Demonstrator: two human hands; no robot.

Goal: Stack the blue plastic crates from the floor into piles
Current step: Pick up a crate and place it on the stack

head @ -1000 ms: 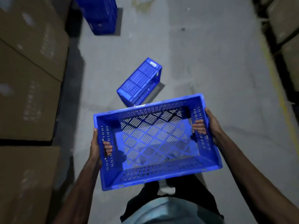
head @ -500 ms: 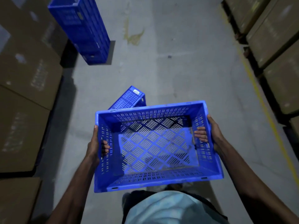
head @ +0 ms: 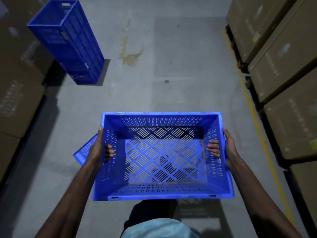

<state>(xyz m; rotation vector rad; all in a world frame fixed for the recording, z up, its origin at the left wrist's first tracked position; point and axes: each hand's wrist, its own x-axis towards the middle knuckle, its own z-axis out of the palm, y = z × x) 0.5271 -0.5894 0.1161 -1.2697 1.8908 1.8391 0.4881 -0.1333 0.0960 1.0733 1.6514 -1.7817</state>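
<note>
Carrying 1 crate (head: 161,191) open side up, clear of the floor (head: 154,86), just ahead of the body. Clamped on its 2 short ends: left hand (head: 97,150) at the left end, right hand (head: 228,150) at the right, fingers (head: 109,152) of each hooked through the handle slot and showing inside the wall, palms outside. Long axis running left to right across the view.

Standing ahead and to the left, well apart from the hands: the pile (head: 68,43), a tall column of stacked crates, open at the top, close against the cartons (head: 15,93) on that side. Nearer the left hand than the right. Judging by what looks like a handle slot in its far wall, long axis pointing away from the body, so probably calling for a walk forward-left and about a quarter turn of the load before lowering.

Lying on the floor just under the left hand, mostly hidden: a 2nd crate (head: 82,152), pose hard to tell. Worth stepping round. More cartons on the right, beyond a yellow line (head: 253,117).
</note>
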